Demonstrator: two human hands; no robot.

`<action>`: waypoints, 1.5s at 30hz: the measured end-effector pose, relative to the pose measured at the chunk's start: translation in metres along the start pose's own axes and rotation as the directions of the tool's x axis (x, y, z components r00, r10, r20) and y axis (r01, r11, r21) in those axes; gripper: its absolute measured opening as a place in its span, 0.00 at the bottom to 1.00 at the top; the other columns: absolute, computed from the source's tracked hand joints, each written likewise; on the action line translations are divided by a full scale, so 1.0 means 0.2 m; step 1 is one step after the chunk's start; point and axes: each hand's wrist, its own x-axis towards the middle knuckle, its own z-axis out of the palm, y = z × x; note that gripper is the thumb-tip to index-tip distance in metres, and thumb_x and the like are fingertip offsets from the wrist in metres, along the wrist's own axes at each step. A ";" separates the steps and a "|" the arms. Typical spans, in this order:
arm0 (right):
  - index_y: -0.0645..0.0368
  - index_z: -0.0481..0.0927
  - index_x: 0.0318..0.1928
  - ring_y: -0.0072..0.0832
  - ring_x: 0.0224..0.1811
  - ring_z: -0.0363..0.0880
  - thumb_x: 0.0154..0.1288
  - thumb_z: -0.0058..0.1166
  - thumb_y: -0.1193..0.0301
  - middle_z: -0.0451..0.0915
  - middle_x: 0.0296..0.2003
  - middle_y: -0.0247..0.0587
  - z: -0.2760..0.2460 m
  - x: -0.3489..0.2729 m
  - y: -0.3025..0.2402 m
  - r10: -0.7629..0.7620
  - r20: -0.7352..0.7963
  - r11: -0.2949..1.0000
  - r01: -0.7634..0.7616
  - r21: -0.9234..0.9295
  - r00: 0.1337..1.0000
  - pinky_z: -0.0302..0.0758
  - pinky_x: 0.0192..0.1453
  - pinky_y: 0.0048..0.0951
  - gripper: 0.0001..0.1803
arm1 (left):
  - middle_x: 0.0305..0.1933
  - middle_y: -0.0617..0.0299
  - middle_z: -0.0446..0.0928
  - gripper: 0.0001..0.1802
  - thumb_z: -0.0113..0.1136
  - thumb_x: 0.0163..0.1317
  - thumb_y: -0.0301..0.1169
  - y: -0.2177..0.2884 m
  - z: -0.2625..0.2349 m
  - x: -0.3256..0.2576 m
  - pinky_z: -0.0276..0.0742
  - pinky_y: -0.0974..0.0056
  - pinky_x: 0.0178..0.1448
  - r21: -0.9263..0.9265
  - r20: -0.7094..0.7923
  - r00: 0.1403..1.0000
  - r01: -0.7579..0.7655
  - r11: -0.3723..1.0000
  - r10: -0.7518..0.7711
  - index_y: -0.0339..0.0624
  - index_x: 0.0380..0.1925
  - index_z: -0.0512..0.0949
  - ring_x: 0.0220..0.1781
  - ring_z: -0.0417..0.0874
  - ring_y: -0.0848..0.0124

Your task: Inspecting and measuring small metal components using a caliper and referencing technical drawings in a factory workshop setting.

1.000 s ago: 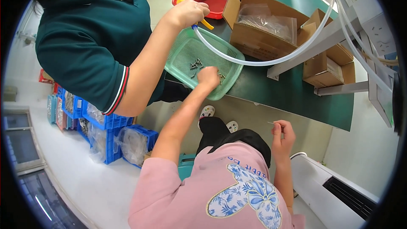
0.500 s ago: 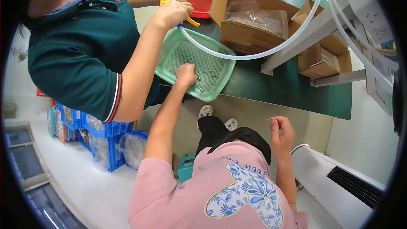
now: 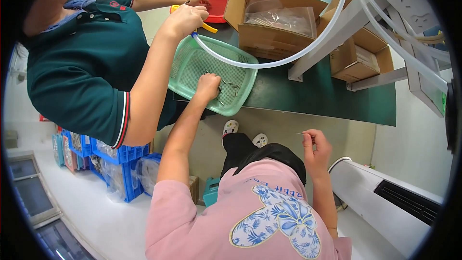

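My left hand (image 3: 208,87) is down in a light green mesh basket (image 3: 250,78), its fingers curled closed against the bottom. Whatever is in those fingers is hidden. Several small metal pins (image 3: 231,84) lie scattered just right of it, and a few show at the fingertips. Over the floor at the right, my right hand (image 3: 317,151) is raised, thumb and fingers pinching a thin, pale, needle-like stick (image 3: 300,133) that points left. Above the basket's far left corner, a co-worker's hand (image 3: 187,19) grips a yellow air gun (image 3: 209,28).
A clear hose (image 3: 269,65) arcs from the air gun across the basket's far edge. Behind stand a red basin (image 3: 216,5) and an open carton (image 3: 274,41) holding plastic bags. A metal post (image 3: 317,43) rises from the green table (image 3: 337,101). The co-worker stands close at the left.
The whole view has shifted a little, so the table and basket sit farther left. Against the basket, my left hand has edged slightly right. My right hand keeps its pinch on the stick.
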 end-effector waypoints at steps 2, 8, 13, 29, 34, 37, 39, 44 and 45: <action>0.61 0.73 0.30 0.25 0.20 0.72 0.55 0.49 0.76 0.74 0.22 0.39 0.00 0.00 0.01 0.000 0.001 1.000 0.000 0.003 1.000 0.68 0.25 0.21 0.02 | 0.23 0.55 0.72 0.05 0.56 0.36 0.24 0.01 -0.01 0.00 0.71 0.56 0.37 -0.033 -0.041 0.999 0.013 0.999 -0.014 0.42 0.19 0.74 0.32 0.74 0.57; 0.61 0.74 0.30 0.26 0.20 0.73 0.55 0.49 0.76 0.74 0.22 0.39 -0.01 0.00 0.00 -0.019 -0.006 1.000 0.019 -0.015 1.000 0.68 0.25 0.21 0.02 | 0.29 0.54 0.75 0.06 0.54 0.41 0.24 0.06 -0.05 0.01 0.72 0.57 0.41 -0.184 0.203 0.936 0.327 0.927 -0.289 0.42 0.23 0.75 0.36 0.76 0.57; 0.61 0.74 0.29 0.26 0.20 0.73 0.55 0.49 0.76 0.75 0.22 0.39 -0.01 -0.01 0.01 -0.006 -0.023 1.000 0.006 -0.001 1.000 0.68 0.25 0.21 0.02 | 0.30 0.53 0.76 0.06 0.55 0.40 0.24 0.08 -0.05 0.02 0.72 0.57 0.42 -0.040 0.245 0.929 0.297 0.954 -0.278 0.44 0.23 0.76 0.36 0.77 0.57; 0.60 0.73 0.29 0.30 0.20 0.73 0.54 0.49 0.78 0.75 0.23 0.38 0.09 0.07 -0.20 -0.248 -0.095 0.935 0.264 0.235 0.964 0.69 0.24 0.25 0.01 | 0.32 0.60 0.72 0.07 0.55 0.49 0.19 0.85 -0.46 -0.26 0.72 0.71 0.38 -0.534 0.254 0.948 0.303 -0.789 0.192 0.40 0.28 0.69 0.34 0.75 0.73; 0.61 0.72 0.29 0.29 0.21 0.74 0.54 0.48 0.78 0.75 0.23 0.39 0.08 0.07 -0.21 -0.301 -0.111 0.912 0.320 0.255 0.947 0.69 0.23 0.24 0.01 | 0.31 0.61 0.71 0.06 0.53 0.50 0.20 1.00 -0.54 -0.31 0.69 0.70 0.39 -0.402 0.225 0.957 0.264 -0.877 0.185 0.41 0.28 0.69 0.34 0.74 0.72; 0.62 0.72 0.29 0.28 0.21 0.74 0.54 0.48 0.79 0.75 0.23 0.40 0.08 0.06 -0.22 -0.294 -0.148 0.893 0.327 0.309 0.944 0.69 0.23 0.23 0.01 | 0.31 0.60 0.71 0.06 0.53 0.50 0.20 1.02 -0.53 -0.32 0.69 0.70 0.40 -0.349 0.217 0.957 0.259 -0.901 0.191 0.42 0.27 0.69 0.34 0.74 0.71; 0.61 0.72 0.30 0.29 0.21 0.74 0.54 0.48 0.79 0.75 0.23 0.40 0.07 0.06 -0.21 -0.313 -0.137 0.898 0.340 0.280 0.940 0.69 0.23 0.24 0.02 | 0.31 0.60 0.72 0.05 0.52 0.51 0.20 1.02 -0.54 -0.33 0.69 0.70 0.40 -0.368 0.228 0.956 0.259 -0.893 0.183 0.42 0.27 0.69 0.34 0.75 0.71; 0.60 0.71 0.30 0.32 0.21 0.74 0.51 0.50 0.78 0.75 0.23 0.39 0.05 0.06 -0.19 -0.432 -0.128 0.889 0.445 0.108 0.893 0.69 0.24 0.26 0.04 | 0.32 0.58 0.72 0.05 0.52 0.50 0.19 1.03 -0.52 -0.33 0.70 0.69 0.41 -0.402 0.235 0.960 0.238 -0.884 0.151 0.41 0.25 0.69 0.35 0.75 0.70; 0.59 0.71 0.30 0.33 0.21 0.73 0.50 0.51 0.78 0.74 0.23 0.38 0.05 0.06 -0.19 -0.468 -0.127 0.880 0.474 0.021 0.874 0.69 0.24 0.27 0.05 | 0.32 0.58 0.72 0.06 0.52 0.50 0.18 1.04 -0.52 -0.33 0.71 0.69 0.40 -0.470 0.233 0.967 0.202 -0.859 0.100 0.41 0.24 0.69 0.34 0.75 0.70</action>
